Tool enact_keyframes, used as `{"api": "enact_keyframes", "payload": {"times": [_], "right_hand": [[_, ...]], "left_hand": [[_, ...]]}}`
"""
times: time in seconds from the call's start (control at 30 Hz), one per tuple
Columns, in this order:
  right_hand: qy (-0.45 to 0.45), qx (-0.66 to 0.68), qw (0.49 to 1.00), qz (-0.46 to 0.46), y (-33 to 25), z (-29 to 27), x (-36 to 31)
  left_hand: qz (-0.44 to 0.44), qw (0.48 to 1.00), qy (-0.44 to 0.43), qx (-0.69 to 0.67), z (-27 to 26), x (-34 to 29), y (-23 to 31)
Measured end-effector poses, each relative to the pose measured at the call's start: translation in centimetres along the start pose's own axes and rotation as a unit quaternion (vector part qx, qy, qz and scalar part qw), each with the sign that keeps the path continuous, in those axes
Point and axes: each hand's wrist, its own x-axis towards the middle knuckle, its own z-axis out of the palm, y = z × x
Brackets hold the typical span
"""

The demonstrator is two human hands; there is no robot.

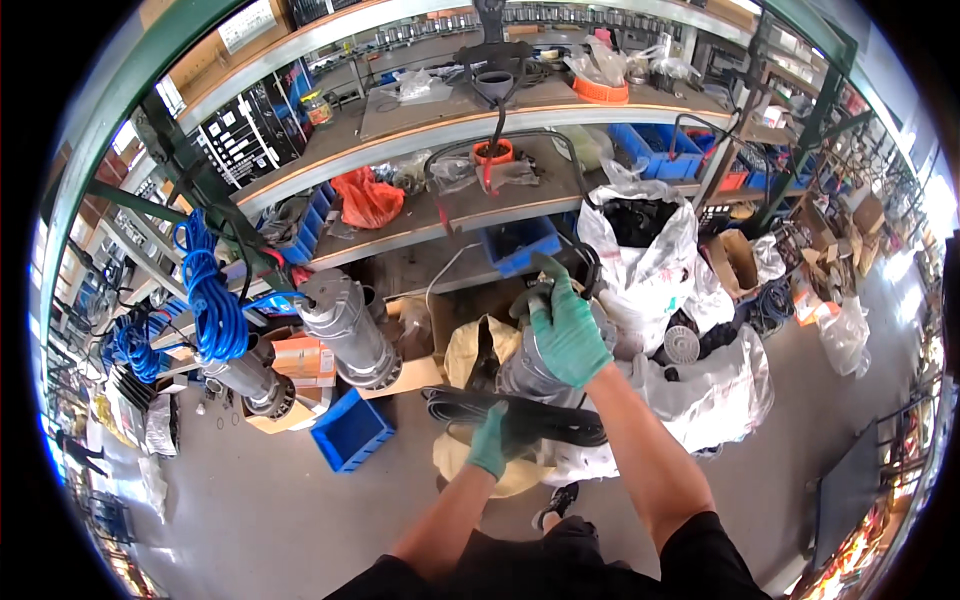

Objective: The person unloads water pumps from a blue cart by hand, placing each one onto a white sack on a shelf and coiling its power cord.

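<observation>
A flat coil of black cable (520, 418) is grasped by the left hand (490, 440), which wears a green glove; its fingers are closed around the near edge of the coil. The coil is stretched from these fingers toward the right, just below the other hand. The right hand (565, 335), also in a green glove, is laid on top of a grey metal pump (530, 375), and its fingers are curled over the upper end of it; whether they squeeze it firmly cannot be told. Behind the pump, beyond the fingertips, a yellowish sack (470, 350) is seen, and to the right of them white plastic bags (650, 250) are piled. Farther left of the fingers, another grey pump (350, 330) and a blue crate (350, 430) are placed on the floor. Farthest away, wooden shelves (420, 125) are filled with parts.
</observation>
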Motion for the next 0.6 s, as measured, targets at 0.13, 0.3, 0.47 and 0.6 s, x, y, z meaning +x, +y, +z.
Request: {"api": "enact_keyframes", "payload": {"times": [0.13,0.3,0.47,0.6], "right_hand": [[-0.026,-0.055,0.998,0.003,2.5,-0.6,6.0],[-0.031,-0.021,0.998,0.051,4.1,-0.9,11.7],[-0.082,-0.019,0.996,-0.036,6.9,-0.4,18.0],[-0.065,-0.235,0.969,0.026,4.3,1.5,19.1]], "left_hand": [[0.030,0.999,0.026,0.006,4.4,2.1,2.9],[0.085,0.995,0.002,-0.048,5.4,7.3,6.2],[0.115,0.986,-0.070,-0.095,6.9,11.5,8.1],[0.055,0.985,-0.115,-0.120,5.3,12.9,9.8]]}}
